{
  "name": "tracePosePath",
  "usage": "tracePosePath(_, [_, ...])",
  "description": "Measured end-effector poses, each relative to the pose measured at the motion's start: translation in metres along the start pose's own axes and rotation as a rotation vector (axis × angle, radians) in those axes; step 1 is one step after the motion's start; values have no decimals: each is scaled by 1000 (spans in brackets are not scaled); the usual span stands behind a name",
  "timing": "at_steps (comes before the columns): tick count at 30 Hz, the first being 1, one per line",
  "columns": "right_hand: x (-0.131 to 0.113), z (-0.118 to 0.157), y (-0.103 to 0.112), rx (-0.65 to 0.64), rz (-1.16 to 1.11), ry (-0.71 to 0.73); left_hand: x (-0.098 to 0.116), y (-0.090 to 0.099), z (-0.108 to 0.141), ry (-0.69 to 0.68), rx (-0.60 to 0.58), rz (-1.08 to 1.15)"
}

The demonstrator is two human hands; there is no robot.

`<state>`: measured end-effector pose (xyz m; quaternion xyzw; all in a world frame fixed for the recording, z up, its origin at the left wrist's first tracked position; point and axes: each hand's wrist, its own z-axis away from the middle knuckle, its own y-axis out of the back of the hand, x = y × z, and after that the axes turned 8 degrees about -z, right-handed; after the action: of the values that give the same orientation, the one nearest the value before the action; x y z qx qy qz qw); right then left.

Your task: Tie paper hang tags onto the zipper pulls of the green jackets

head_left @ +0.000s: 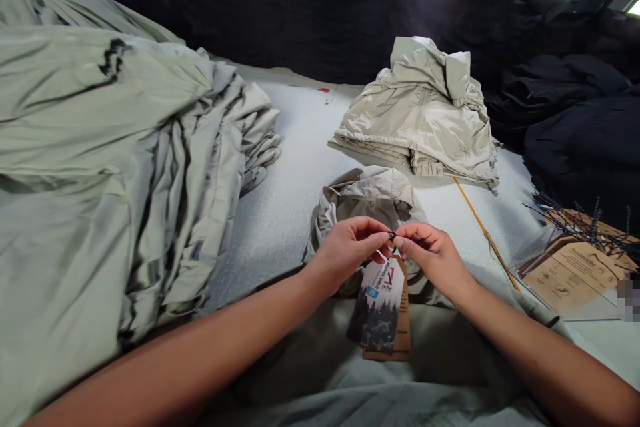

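Both hands are nearly together over the front jacket (367, 180): L hand (345, 247) & R hand (437, 257) each pinch the black tag cord (393, 236) btwn thumb & fingers. From it hang 2 visible tags: 1 forest-print hang tag (379, 300) in front, 1 kraft hang tag (403, 330) partly hidden behind. Both lie over the lower part of the jacket, toward the worktop's near edge, approx mid-width; hands & tags block part of its hood opening, forearms & grey-green fabric (300, 360) cover much of the near edge. Around: 1 big pile of light grey-green garments (100, 147) fills the white worktop's (265, 233) L side, many layers, can't count; 1 stack of folded beige jackets (415, 117) nr the far edge, R of centre, no. of layers unclear. 1 orange-yellow strip (475, 210) runs from that stack toward the near R corner. R edge: 1 clear plastic bag (535, 250) w/ kraft cards (570, 273), qty unclear, & 1 bunch of black cords (595, 223), too tangled to count. 1 small red piece (324, 90) nr far edge. Beyond the far & R edges, dark garment piles (580, 140), too merged to count.
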<state>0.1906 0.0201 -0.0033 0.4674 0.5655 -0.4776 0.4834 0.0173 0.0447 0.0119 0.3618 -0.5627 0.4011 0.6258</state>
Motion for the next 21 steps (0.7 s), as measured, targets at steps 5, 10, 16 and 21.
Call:
tracePosePath(5, [7, -2, 1, -27, -126, -43, -3, -1, 0, -9, -4, -1])
tracePosePath(10, [9, -1, 0, -5, -251, -106, -7, 0, 0, -239, 56, -170])
tracePosePath(16, [3, -1, -2, 46, -327, -188, -8, 7, 0, -597, 137, -662])
tracePosePath(21, [2, -1, -2, 54, -336, -217, -9, 9, -2, -740, 151, -858])
